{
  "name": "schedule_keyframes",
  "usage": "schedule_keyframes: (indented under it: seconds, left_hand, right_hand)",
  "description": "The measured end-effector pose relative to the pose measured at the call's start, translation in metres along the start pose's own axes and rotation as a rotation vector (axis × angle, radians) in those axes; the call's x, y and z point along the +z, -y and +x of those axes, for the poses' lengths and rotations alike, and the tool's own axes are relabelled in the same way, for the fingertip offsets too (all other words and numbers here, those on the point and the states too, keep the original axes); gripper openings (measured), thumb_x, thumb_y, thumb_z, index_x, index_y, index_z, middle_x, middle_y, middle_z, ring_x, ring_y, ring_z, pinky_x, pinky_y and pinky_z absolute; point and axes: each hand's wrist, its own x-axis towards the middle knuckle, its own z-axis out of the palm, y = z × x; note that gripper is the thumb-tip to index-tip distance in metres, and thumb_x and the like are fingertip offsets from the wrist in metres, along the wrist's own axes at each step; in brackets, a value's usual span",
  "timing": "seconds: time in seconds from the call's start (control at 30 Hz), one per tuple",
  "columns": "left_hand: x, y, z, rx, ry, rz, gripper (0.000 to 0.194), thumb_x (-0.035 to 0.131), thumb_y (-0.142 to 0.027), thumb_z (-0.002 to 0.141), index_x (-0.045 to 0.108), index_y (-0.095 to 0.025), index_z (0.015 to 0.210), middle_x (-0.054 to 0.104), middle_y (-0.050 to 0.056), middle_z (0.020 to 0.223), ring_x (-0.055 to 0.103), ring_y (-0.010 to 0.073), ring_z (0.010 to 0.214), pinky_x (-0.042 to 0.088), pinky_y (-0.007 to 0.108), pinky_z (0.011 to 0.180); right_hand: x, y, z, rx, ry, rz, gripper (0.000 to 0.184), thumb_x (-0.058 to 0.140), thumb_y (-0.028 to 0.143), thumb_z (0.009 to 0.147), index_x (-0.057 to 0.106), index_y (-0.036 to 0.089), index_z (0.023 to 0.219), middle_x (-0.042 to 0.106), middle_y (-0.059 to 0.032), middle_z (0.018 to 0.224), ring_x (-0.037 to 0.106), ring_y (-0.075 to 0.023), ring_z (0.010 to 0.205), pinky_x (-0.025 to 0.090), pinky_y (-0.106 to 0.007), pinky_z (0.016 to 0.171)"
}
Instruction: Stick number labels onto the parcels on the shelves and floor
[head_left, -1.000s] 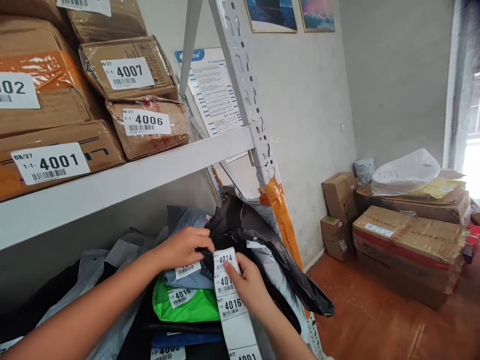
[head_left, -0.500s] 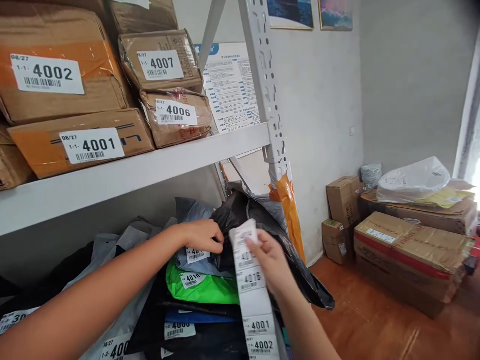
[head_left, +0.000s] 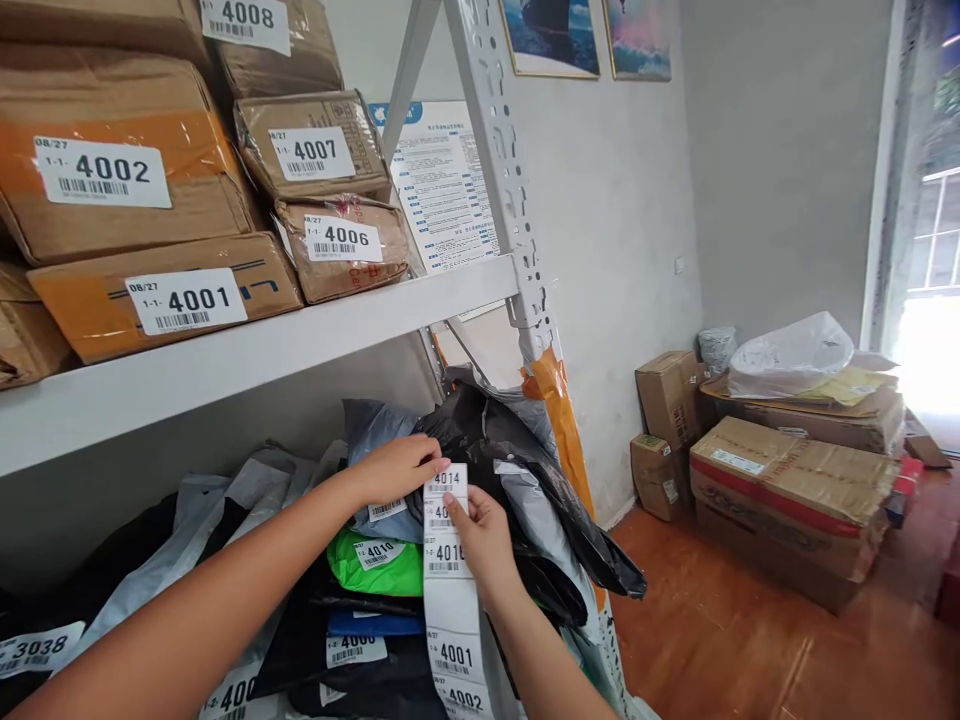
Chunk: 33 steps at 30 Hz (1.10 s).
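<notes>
My right hand [head_left: 480, 535] grips a long white strip of numbered barcode labels [head_left: 447, 560] that hangs down in front of the lower shelf. The top label reads 4014, with 4016 below it. My left hand [head_left: 396, 468] pinches the top left corner of the 4014 label, its fingers closed. Both hands sit over a black plastic parcel bag [head_left: 517, 470] on the lower shelf. Beside it lie a grey bag [head_left: 371, 425] and a green bag [head_left: 375, 565] labelled 4010.
Cardboard parcels labelled 4001 [head_left: 169, 295], 4002 [head_left: 112, 160], 4006 [head_left: 341, 245] and 4007 [head_left: 311, 145] fill the white upper shelf [head_left: 247, 350]. A white slotted shelf post [head_left: 506, 200] rises to the right. Stacked boxes [head_left: 787, 470] stand on the orange floor against the far wall.
The label strip was lifted and bent half a second ago; now it hangs flat again with 4014 showing. My left hand has come back to the strip's top label. The view shifted slightly.
</notes>
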Motion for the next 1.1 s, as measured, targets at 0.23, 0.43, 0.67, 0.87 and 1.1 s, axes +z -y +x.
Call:
schedule_keyframes:
  seconds: [0.23, 0.43, 0.67, 0.87, 1.1]
  left_hand:
    - [-0.035, 0.000, 0.023, 0.034, 0.166, -0.119, 0.011, 0.062, -0.019, 0.071, 0.070, -0.018, 0.079, 0.069, 0.000, 0.075, 0.062, 0.0151, 0.072, 0.044, 0.023, 0.067]
    - [-0.034, -0.051, 0.088, -0.069, -0.334, -0.540, 0.017, 0.061, -0.019, 0.077, 0.072, -0.011, 0.087, 0.074, 0.009, 0.088, 0.065, 0.0186, 0.083, 0.048, 0.028, 0.075]
    - [-0.032, -0.060, 0.093, -0.006, -0.327, -0.579, 0.017, 0.062, -0.020, 0.078, 0.073, -0.013, 0.089, 0.074, 0.007, 0.089, 0.066, 0.0160, 0.083, 0.048, 0.025, 0.074]
    - [-0.037, -0.011, 0.036, -0.018, 0.431, 0.026, 0.015, 0.066, -0.007, 0.061, 0.074, -0.018, 0.069, 0.071, 0.000, 0.068, 0.063, 0.0156, 0.066, 0.043, 0.022, 0.059]
    - [-0.017, 0.015, 0.011, 0.055, 0.169, -0.230, 0.030, 0.047, -0.030, 0.078, 0.066, -0.020, 0.099, 0.068, 0.002, 0.100, 0.061, 0.0170, 0.091, 0.045, 0.025, 0.080]
  right_hand:
    - [-0.055, 0.047, -0.042, 0.036, 0.467, -0.102, 0.029, 0.077, 0.045, 0.065, 0.070, 0.020, 0.076, 0.063, -0.0017, 0.072, 0.054, -0.0124, 0.057, 0.043, -0.025, 0.057]
    - [-0.056, 0.033, -0.041, -0.307, 0.354, -0.537, 0.018, 0.071, 0.033, 0.075, 0.064, 0.020, 0.064, 0.045, -0.0098, 0.143, 0.038, -0.0295, 0.132, 0.024, -0.045, 0.111]
    - [-0.090, 0.034, -0.031, -0.314, 0.198, -0.543, 0.021, 0.073, 0.040, 0.073, 0.069, 0.020, 0.068, 0.030, -0.0097, 0.153, 0.025, -0.0314, 0.141, 0.019, -0.047, 0.114]
    - [-0.079, 0.072, -0.036, -0.121, 0.338, -0.167, 0.017, 0.076, 0.036, 0.070, 0.070, 0.021, 0.074, 0.071, -0.0055, 0.079, 0.063, -0.0158, 0.062, 0.049, -0.024, 0.053]
    - [0.002, 0.015, 0.009, 0.055, 0.109, 0.005, 0.043, 0.077, 0.054, 0.055, 0.064, 0.018, 0.074, 0.063, 0.0003, 0.059, 0.052, -0.0124, 0.050, 0.039, -0.023, 0.048]
